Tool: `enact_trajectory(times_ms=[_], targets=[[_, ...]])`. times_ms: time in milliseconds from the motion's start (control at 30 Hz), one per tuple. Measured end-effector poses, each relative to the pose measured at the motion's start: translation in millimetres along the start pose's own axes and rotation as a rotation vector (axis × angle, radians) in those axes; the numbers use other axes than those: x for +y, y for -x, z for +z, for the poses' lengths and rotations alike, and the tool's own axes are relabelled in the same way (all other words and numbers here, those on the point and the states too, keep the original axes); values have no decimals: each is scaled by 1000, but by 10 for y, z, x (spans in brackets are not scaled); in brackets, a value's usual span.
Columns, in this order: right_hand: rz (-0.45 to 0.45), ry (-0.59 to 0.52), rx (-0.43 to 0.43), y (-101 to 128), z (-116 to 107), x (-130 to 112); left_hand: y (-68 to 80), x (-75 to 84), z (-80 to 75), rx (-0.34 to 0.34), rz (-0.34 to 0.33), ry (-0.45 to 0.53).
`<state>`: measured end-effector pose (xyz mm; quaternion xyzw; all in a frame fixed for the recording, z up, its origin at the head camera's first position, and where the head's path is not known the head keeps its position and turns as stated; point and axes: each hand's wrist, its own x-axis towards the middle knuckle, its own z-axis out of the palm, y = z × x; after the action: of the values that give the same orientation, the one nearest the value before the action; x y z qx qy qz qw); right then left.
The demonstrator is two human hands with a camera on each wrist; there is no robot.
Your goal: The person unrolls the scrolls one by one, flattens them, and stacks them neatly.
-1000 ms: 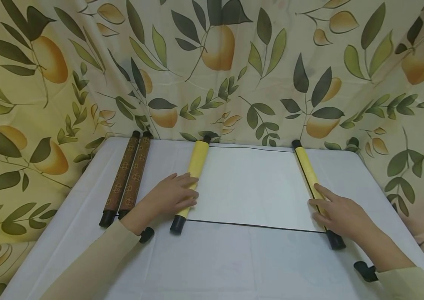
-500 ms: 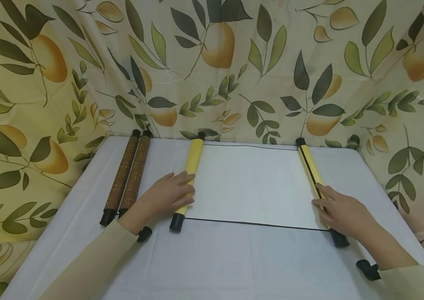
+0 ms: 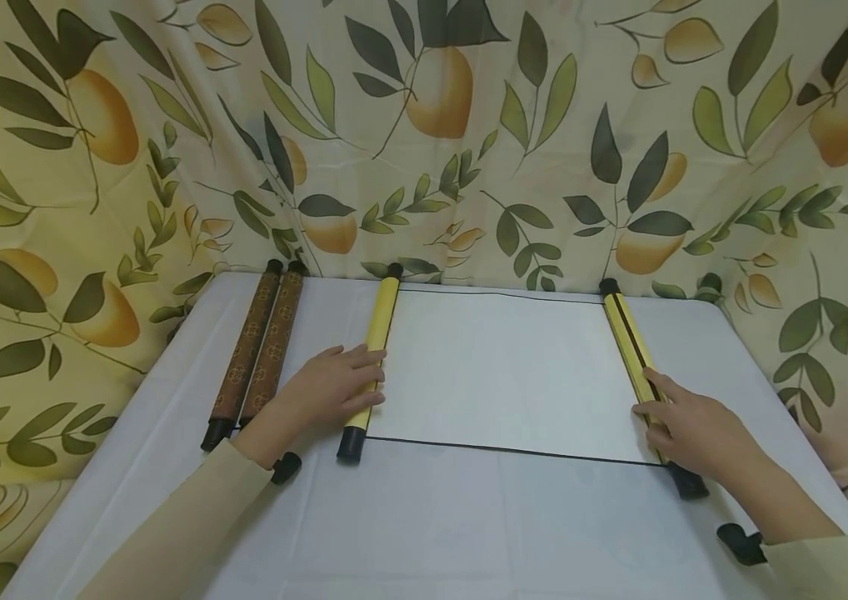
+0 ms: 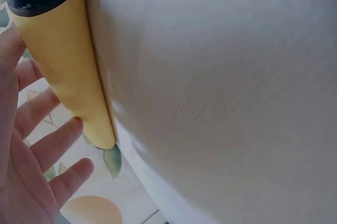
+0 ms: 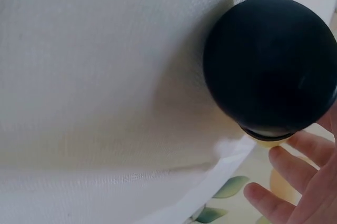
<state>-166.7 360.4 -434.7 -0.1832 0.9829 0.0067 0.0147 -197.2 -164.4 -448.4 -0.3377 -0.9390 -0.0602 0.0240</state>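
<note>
Both yellow rollers farther apart than before; white scroll sheet wider.
Left hand flat on left roller; right hand flat on right roller. Right wrist view alone shows its black end knob close.

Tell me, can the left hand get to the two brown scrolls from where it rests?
Probably yes: the left hand rests on the yellow roller, and the brown scrolls lie just beside it with only bare table between.

The near part of the right yellow roller is covered by the right hand; only its black end knob is seen close, the shaft hidden behind it.
</note>
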Motion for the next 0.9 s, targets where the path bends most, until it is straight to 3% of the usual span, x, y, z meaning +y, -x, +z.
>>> enact_trajectory(times_ms=[233, 900], targets=[[-4, 51, -5, 14, -6, 52, 17, -11, -18, 23, -5, 4], [44, 35, -51, 95, 1, 154, 112, -96, -31, 57, 8, -11]])
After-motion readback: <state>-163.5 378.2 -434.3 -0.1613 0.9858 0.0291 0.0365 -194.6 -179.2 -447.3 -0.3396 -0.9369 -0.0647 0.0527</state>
